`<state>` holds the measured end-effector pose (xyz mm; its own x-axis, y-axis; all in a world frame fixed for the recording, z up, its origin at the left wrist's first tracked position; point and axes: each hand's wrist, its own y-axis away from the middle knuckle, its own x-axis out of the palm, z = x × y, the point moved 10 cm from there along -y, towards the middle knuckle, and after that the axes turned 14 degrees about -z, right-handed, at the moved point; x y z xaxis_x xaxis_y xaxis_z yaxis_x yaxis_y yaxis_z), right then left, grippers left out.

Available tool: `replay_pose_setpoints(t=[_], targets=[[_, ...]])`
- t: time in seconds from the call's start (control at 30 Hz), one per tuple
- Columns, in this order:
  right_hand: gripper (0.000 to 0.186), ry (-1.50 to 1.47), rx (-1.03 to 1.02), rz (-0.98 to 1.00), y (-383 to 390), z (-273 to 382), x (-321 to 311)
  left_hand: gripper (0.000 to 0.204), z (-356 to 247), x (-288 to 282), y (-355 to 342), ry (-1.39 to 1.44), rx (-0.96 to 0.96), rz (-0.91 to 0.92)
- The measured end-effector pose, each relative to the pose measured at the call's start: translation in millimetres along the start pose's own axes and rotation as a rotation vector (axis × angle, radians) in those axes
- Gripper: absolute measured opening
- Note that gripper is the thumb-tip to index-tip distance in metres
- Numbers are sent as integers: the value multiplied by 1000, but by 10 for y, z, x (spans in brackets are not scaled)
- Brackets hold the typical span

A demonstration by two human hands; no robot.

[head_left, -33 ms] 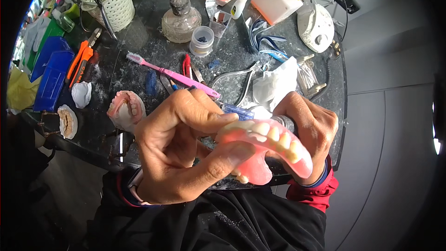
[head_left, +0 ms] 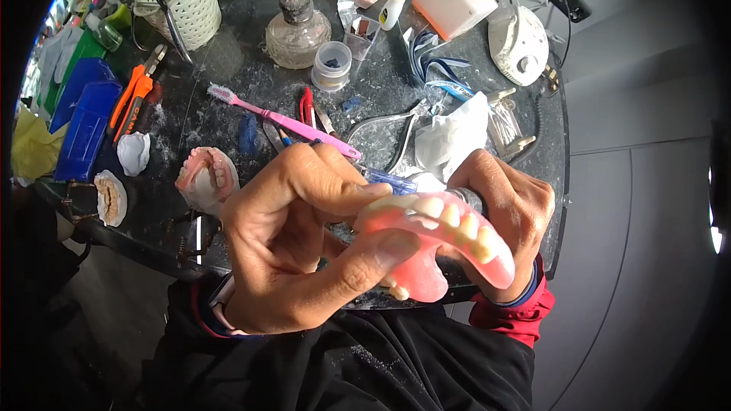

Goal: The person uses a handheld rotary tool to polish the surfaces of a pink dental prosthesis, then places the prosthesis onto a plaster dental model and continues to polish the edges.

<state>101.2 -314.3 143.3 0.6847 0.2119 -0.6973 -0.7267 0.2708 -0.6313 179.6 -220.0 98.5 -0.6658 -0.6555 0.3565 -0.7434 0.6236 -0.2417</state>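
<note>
In front of my body, my left hand (head_left: 304,236) pinches a denture (head_left: 487,255) between thumb and fingers. It has a pink base and cream teeth, and one curved end points to the lower right. My right hand (head_left: 506,217) is curled closed just behind the denture. A dark grey cylindrical tool (head_left: 470,199) shows in its grip, but most of the tool and the fingertips are hidden by the denture. Beyond my left hand, a pink and white dental model with teeth (head_left: 207,175) rests on the bench.
A pink toothbrush (head_left: 304,130) lies behind my hands, near wire-shaped pliers (head_left: 400,133) and crumpled white tissue (head_left: 461,133). Farther back stand a glass spirit burner (head_left: 297,34), a small tub (head_left: 331,68) and a canister (head_left: 457,0). Orange-handled pliers (head_left: 133,99) and plaster casts (head_left: 112,198) lie left.
The denture's right end has tilted up very slightly and shifted right. Both hands keep nearly the same place.
</note>
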Motion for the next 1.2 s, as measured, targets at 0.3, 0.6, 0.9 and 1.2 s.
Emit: replay_pose_setpoints(t=[0.3, 0.6, 0.9, 1.2], targets=[[61, 100, 142, 110, 63, -108, 68, 25, 58, 18, -15, 111, -100, -63], [60, 106, 125, 96, 52, -103, 35, 25, 79, 26, -15, 109, -108, -56], [38, 6, 9, 20, 23, -4, -21, 25, 74, 17, -2, 77, -85, -47], [39, 13, -46, 31, -4, 36, -23, 26, 67, 2, 4, 52, -52, -26]])
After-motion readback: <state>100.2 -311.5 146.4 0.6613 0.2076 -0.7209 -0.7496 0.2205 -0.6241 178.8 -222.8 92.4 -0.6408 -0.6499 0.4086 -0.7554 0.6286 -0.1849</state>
